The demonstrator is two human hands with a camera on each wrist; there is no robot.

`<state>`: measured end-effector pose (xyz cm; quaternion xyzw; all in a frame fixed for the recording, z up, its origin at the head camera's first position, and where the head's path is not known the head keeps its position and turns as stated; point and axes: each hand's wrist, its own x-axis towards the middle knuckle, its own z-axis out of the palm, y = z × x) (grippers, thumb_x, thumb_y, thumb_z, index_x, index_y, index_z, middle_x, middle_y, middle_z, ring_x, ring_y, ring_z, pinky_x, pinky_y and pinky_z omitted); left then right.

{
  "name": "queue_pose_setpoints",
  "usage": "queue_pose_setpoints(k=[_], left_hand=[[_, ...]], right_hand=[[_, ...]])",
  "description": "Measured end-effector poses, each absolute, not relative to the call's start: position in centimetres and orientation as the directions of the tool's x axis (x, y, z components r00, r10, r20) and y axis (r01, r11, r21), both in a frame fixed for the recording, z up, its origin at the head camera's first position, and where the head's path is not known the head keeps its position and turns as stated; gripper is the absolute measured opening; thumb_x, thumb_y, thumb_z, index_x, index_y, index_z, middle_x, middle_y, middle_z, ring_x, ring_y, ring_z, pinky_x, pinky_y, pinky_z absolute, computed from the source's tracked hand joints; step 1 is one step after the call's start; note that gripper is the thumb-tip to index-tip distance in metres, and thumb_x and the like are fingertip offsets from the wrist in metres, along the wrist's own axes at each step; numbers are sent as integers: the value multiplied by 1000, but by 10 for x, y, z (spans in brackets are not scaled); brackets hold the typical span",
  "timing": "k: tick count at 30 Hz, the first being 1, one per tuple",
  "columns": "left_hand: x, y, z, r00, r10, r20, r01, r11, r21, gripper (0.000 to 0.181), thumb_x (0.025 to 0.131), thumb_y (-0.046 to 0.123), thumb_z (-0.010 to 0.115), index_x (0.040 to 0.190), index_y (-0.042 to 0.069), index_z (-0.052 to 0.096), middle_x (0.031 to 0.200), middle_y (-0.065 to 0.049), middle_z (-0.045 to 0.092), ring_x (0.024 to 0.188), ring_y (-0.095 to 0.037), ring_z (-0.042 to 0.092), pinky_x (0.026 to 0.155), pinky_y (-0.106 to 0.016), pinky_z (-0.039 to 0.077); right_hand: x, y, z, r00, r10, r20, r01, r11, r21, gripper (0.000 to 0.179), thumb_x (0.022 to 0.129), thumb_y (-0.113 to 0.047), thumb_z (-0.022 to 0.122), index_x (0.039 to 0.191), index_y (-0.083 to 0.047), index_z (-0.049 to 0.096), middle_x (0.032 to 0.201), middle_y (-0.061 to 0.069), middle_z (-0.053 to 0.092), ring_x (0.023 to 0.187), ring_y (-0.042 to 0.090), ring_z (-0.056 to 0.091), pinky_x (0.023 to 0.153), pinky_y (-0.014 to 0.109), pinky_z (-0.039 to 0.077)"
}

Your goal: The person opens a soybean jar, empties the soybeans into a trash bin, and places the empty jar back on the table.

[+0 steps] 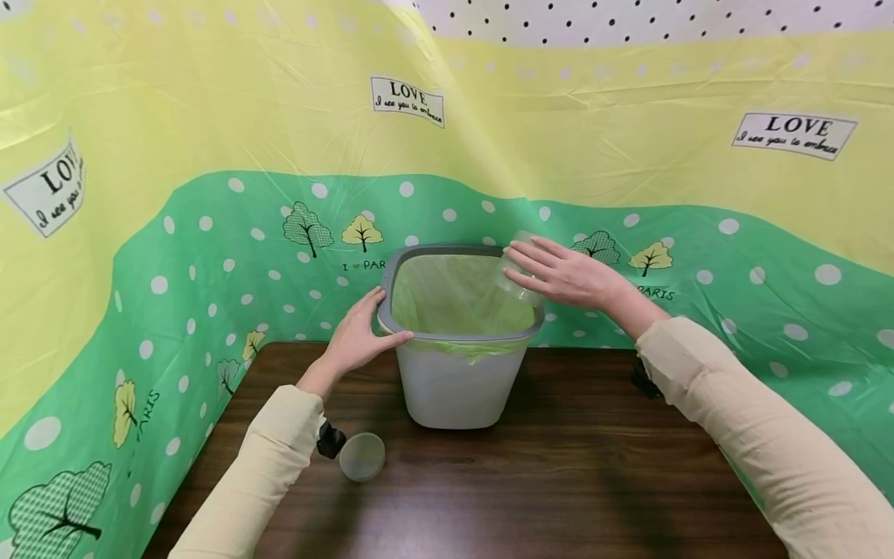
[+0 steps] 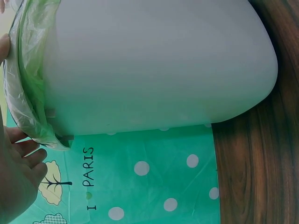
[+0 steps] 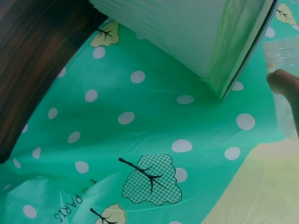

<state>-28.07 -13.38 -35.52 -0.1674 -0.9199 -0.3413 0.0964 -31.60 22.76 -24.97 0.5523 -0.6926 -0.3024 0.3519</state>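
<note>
A light grey trash bin [image 1: 461, 388] with a darker grey rim stands on the table, lined with a thin green plastic bag [image 1: 440, 291]. My left hand [image 1: 359, 334] holds the bin's rim at its left front corner, thumb on the front edge and fingers spread along the side. Above the rim's right back corner, my right hand [image 1: 562, 273] grips a clear plastic jar [image 3: 284, 52], which is tilted over the bin. The right wrist view shows the thumb against the jar's side, below its threaded neck. What the jar contains, if anything, cannot be made out.
A round translucent lid [image 1: 362, 456] lies on the dark wooden table [image 1: 559, 481], near my left wrist. Behind the table and at its sides hangs a yellow and green printed cloth [image 1: 279, 132].
</note>
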Motion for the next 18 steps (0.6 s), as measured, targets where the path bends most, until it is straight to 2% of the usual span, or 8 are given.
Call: queue_pose_setpoints(k=[1, 3, 5, 7, 9, 12, 14, 18], left_hand=[[-281, -134, -355, -925, 242, 292, 374, 711, 595, 90, 76, 56, 63, 143, 8, 27, 149, -7, 22, 135, -28, 20, 104, -50, 25], [-281, -134, -356, -926, 241, 290, 372, 713, 594, 90, 76, 56, 63, 143, 8, 27, 149, -7, 21, 135, -28, 20, 104, -50, 25], [-281, -133, -356, -926, 241, 291, 373, 709, 598, 90, 76, 56, 63, 143, 8, 27, 149, -7, 22, 135, -27, 20, 104, -50, 25], [-280, -134, -355, -925, 241, 294, 375, 706, 601, 90, 76, 56, 64, 143, 8, 27, 149, -8, 22, 135, -28, 20, 104, -50, 25], [-280, -134, -354, -925, 239, 294, 374, 702, 606, 90, 75, 56, 64, 143, 8, 27, 149, -8, 22, 135, -28, 20, 104, -50, 25], [-280, -134, -354, -926, 239, 291, 372, 699, 611, 91, 75, 57, 63, 143, 8, 27, 149, -7, 21, 135, -28, 20, 104, -50, 25], [-280, -134, -354, -928, 236, 288, 368, 697, 616, 91, 75, 57, 63, 143, 9, 27, 149, -7, 21, 135, -27, 20, 104, -50, 25], [-280, -133, -356, -927, 237, 290, 370, 695, 617, 90, 76, 55, 64, 143, 8, 27, 149, -7, 21, 135, -28, 20, 104, -50, 25]], right_hand=[[-316, 228, -250, -141, -976, 165, -560, 216, 800, 64, 77, 8, 64, 134, -5, 36, 137, 19, 40, 128, 31, 34, 107, 41, 24], [-316, 229, -249, -135, -970, 203, -578, 243, 779, 49, 88, 0, 53, 134, -4, 38, 137, 20, 40, 129, 32, 34, 107, 42, 24], [-316, 229, -249, -126, -964, 234, -597, 262, 758, 41, 93, -7, 43, 134, -3, 38, 136, 21, 40, 129, 32, 33, 107, 43, 25], [-317, 229, -250, -127, -961, 247, -608, 272, 746, 41, 94, -11, 44, 134, -2, 39, 136, 21, 41, 128, 33, 34, 106, 43, 25], [-317, 230, -251, -140, -960, 241, -615, 275, 739, 50, 88, -14, 55, 134, -2, 39, 136, 21, 41, 128, 33, 34, 106, 43, 25], [-317, 233, -252, -169, -956, 240, -626, 293, 723, 73, 72, -18, 75, 134, -2, 39, 135, 22, 41, 127, 33, 34, 106, 43, 26], [-316, 236, -252, -190, -943, 272, -643, 329, 691, 84, 64, -23, 80, 134, -2, 39, 135, 22, 40, 127, 35, 34, 106, 44, 25], [-315, 245, -255, -236, -888, 395, -683, 440, 583, 91, 58, -28, 83, 132, 0, 39, 134, 24, 40, 125, 37, 35, 106, 47, 25]])
